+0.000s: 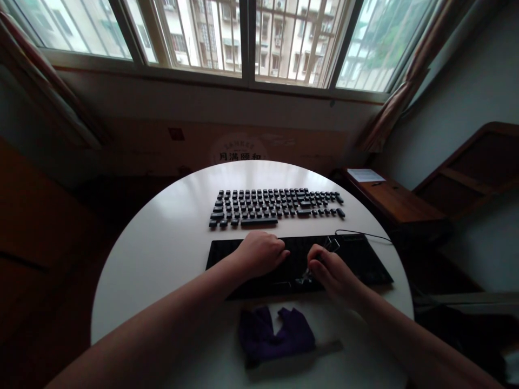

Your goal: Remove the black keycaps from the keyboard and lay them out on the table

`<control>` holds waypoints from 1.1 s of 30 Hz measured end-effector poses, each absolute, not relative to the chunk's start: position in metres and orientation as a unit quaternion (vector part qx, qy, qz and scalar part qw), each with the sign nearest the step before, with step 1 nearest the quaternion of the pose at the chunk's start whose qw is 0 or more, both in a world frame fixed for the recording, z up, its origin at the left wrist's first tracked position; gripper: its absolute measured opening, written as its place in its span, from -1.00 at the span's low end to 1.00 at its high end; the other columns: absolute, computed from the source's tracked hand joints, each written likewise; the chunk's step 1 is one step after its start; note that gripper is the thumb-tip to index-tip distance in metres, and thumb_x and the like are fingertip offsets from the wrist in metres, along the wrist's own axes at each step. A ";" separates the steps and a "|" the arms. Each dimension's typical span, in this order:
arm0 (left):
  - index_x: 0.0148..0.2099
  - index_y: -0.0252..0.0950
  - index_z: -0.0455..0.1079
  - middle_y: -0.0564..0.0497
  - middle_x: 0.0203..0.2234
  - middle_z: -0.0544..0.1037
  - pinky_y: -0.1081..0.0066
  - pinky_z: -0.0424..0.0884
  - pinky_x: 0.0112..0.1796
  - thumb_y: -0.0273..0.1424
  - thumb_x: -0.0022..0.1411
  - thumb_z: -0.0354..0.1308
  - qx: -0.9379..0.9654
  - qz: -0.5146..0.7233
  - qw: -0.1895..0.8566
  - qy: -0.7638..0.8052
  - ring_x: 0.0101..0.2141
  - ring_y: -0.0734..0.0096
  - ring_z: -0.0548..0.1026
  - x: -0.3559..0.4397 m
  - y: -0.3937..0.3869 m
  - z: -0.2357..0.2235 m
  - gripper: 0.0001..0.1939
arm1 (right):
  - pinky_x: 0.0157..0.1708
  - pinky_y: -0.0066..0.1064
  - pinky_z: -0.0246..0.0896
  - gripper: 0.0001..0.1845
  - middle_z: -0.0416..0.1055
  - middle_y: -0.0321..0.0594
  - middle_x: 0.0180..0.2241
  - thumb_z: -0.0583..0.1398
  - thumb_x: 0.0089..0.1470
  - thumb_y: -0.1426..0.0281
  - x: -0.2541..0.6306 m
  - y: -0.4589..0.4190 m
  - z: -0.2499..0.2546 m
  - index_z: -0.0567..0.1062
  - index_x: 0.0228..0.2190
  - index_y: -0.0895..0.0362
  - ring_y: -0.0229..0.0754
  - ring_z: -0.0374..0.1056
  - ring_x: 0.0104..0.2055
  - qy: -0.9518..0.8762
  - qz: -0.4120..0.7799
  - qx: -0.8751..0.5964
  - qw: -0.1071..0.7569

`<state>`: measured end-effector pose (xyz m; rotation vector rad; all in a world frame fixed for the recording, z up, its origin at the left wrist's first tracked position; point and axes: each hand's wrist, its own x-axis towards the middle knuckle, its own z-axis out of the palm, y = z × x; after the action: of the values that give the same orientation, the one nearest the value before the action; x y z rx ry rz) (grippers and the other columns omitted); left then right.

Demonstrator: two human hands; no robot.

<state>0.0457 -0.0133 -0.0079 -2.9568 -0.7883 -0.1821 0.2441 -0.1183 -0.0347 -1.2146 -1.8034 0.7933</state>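
Observation:
A black keyboard base (348, 270) lies flat on the round white table, with its cable at the upper right. My left hand (259, 253) rests over its middle, fingers curled closed; whatever they hold, if anything, is hidden. Pinched in my right hand (326, 265) is a thin wire keycap puller (333, 245), its metal loops showing above and below the fingers over the right part of the base. Beyond the base, loose black keycaps (263, 204) stand in rows laid out like a keyboard, with a long space bar keycap (258, 222) in front.
Close to me on the white table (150, 254) lies a crumpled purple cloth (275, 335), with a thin flat strip sticking out beside it. A black cable (365, 234) runs off the table's right edge. Farther right stands a wooden chair (393, 197) with paper on it.

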 end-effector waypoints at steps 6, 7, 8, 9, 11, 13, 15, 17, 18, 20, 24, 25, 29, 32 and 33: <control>-0.37 -0.30 0.48 -0.07 -0.47 0.58 0.37 0.28 -0.48 -0.20 0.35 -0.02 -0.963 -0.065 0.033 -0.258 -0.44 0.22 0.54 0.045 -0.012 -0.009 -0.62 | -0.55 -0.47 -0.05 -0.68 0.11 -0.41 -0.57 -0.01 0.31 0.14 0.246 -0.118 -0.034 0.24 -0.39 0.09 -0.31 0.04 -0.57 -0.744 0.289 -0.476 0.368; -0.38 -0.30 0.48 -0.08 -0.47 0.58 0.38 0.27 -0.48 -0.20 0.35 -0.01 -0.963 -0.066 0.031 -0.259 -0.44 0.23 0.54 0.045 -0.012 -0.009 -0.62 | -0.53 -0.47 -0.03 -0.69 0.13 -0.41 -0.57 -0.01 0.30 0.15 0.246 -0.119 -0.034 0.24 -0.39 0.09 -0.30 0.05 -0.56 -0.751 0.287 -0.474 0.360; -0.38 -0.30 0.48 -0.08 -0.47 0.58 0.38 0.27 -0.49 -0.20 0.35 -0.01 -0.963 -0.066 0.030 -0.260 -0.44 0.23 0.54 0.046 -0.012 -0.009 -0.62 | -0.52 -0.46 -0.02 -0.69 0.13 -0.40 -0.56 0.00 0.30 0.15 0.246 -0.119 -0.034 0.24 -0.39 0.09 -0.30 0.06 -0.56 -0.757 0.284 -0.472 0.351; -0.38 -0.31 0.48 -0.08 -0.47 0.58 0.39 0.27 -0.49 -0.20 0.34 -0.01 -0.963 -0.066 0.029 -0.260 -0.44 0.23 0.54 0.046 -0.012 -0.009 -0.62 | -0.52 -0.46 -0.02 -0.70 0.14 -0.40 -0.56 0.00 0.30 0.16 0.246 -0.119 -0.035 0.24 -0.39 0.09 -0.30 0.07 -0.55 -0.764 0.281 -0.469 0.343; -0.38 -0.31 0.48 -0.08 -0.47 0.58 0.39 0.27 -0.48 -0.21 0.34 0.00 -0.963 -0.069 0.027 -0.259 -0.44 0.23 0.54 0.046 -0.012 -0.008 -0.62 | -0.51 -0.46 -0.01 -0.72 0.15 -0.40 -0.56 0.00 0.29 0.18 0.246 -0.120 -0.036 0.24 -0.38 0.08 -0.29 0.08 -0.55 -0.774 0.277 -0.464 0.329; -0.39 -0.31 0.48 -0.08 -0.47 0.58 0.40 0.27 -0.48 -0.21 0.34 0.00 -0.964 -0.073 0.026 -0.256 -0.44 0.24 0.54 0.046 -0.012 -0.009 -0.62 | -0.51 -0.46 -0.02 -0.75 0.16 -0.40 -0.56 0.01 0.29 0.21 0.245 -0.121 -0.036 0.24 -0.38 0.08 -0.29 0.08 -0.55 -0.787 0.266 -0.457 0.319; -0.40 -0.31 0.48 -0.09 -0.47 0.58 0.40 0.27 -0.47 -0.22 0.34 0.01 -0.964 -0.077 0.028 -0.253 -0.43 0.24 0.55 0.046 -0.012 -0.010 -0.63 | -0.51 -0.46 -0.03 -0.78 0.18 -0.39 -0.55 0.02 0.28 0.24 0.244 -0.121 -0.037 0.23 -0.38 0.08 -0.29 0.10 -0.55 -0.808 0.244 -0.439 0.308; -0.40 -0.31 0.48 -0.09 -0.48 0.58 0.40 0.27 -0.47 -0.22 0.34 0.02 -0.964 -0.079 0.029 -0.252 -0.43 0.24 0.55 0.046 -0.012 -0.011 -0.63 | -0.52 -0.45 -0.05 -0.80 0.20 -0.38 -0.54 0.04 0.27 0.25 0.244 -0.121 -0.037 0.22 -0.38 0.08 -0.29 0.11 -0.55 -0.829 0.221 -0.418 0.298; -0.40 -0.30 0.48 -0.08 -0.48 0.58 0.40 0.27 -0.47 -0.22 0.34 0.02 -0.964 -0.079 0.029 -0.252 -0.43 0.24 0.55 0.046 -0.011 -0.012 -0.63 | -0.52 -0.45 -0.06 -0.81 0.21 -0.38 -0.54 0.05 0.26 0.26 0.244 -0.122 -0.036 0.23 -0.37 0.08 -0.29 0.12 -0.55 -0.836 0.215 -0.411 0.293; -0.40 -0.30 0.48 -0.08 -0.48 0.58 0.39 0.27 -0.47 -0.22 0.34 0.01 -0.964 -0.079 0.029 -0.252 -0.43 0.23 0.54 0.046 -0.011 -0.013 -0.63 | -0.52 -0.46 -0.06 -0.81 0.22 -0.37 -0.54 0.06 0.25 0.26 0.244 -0.122 -0.036 0.23 -0.37 0.08 -0.30 0.12 -0.55 -0.839 0.211 -0.408 0.293; -0.39 -0.30 0.49 -0.08 -0.48 0.58 0.39 0.27 -0.46 -0.22 0.34 0.01 -0.964 -0.078 0.029 -0.251 -0.43 0.25 0.54 0.046 -0.011 -0.012 -0.63 | -0.53 -0.45 -0.04 -0.75 0.19 -0.38 -0.56 0.03 0.29 0.21 0.246 -0.122 -0.040 0.25 -0.38 0.08 -0.29 0.09 -0.56 -0.801 0.228 -0.435 0.341; -0.39 -0.30 0.49 -0.08 -0.48 0.58 0.39 0.27 -0.46 -0.22 0.34 0.01 -0.964 -0.077 0.029 -0.251 -0.43 0.25 0.54 0.046 -0.011 -0.012 -0.63 | -0.53 -0.45 -0.03 -0.74 0.18 -0.38 -0.57 0.03 0.29 0.20 0.247 -0.122 -0.041 0.26 -0.38 0.08 -0.29 0.09 -0.56 -0.790 0.236 -0.442 0.352; -0.38 -0.30 0.48 -0.08 -0.47 0.57 0.39 0.28 -0.45 -0.21 0.34 0.00 -0.964 -0.074 0.023 -0.254 -0.44 0.26 0.53 0.045 -0.011 -0.011 -0.63 | -0.55 -0.47 -0.01 -0.69 0.17 -0.38 -0.55 0.05 0.28 0.12 0.247 -0.123 -0.048 0.28 -0.38 0.08 -0.31 0.07 -0.56 -0.733 0.304 -0.448 0.412; -0.38 -0.31 0.48 -0.09 -0.47 0.57 0.39 0.29 -0.45 -0.22 0.34 0.00 -0.966 -0.071 0.018 -0.248 -0.44 0.27 0.53 0.045 -0.011 -0.011 -0.64 | -0.68 -0.54 -0.11 -0.67 0.11 -0.43 -0.58 0.02 0.29 0.06 0.243 -0.125 -0.048 0.23 -0.36 0.05 -0.36 -0.01 -0.64 -0.616 0.407 -0.447 0.506; -0.38 -0.31 0.48 -0.09 -0.47 0.57 0.39 0.29 -0.45 -0.22 0.34 0.00 -0.966 -0.070 0.018 -0.247 -0.44 0.26 0.53 0.045 -0.011 -0.011 -0.63 | -0.71 -0.55 -0.15 -0.67 0.09 -0.45 -0.59 0.04 0.28 0.05 0.242 -0.125 -0.047 0.23 -0.35 0.04 -0.37 -0.04 -0.67 -0.586 0.432 -0.444 0.522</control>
<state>0.0449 -0.0109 -0.0111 -3.0018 -0.7676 -0.2186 0.2422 -0.1252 -0.0475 -1.0635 -1.4045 1.0360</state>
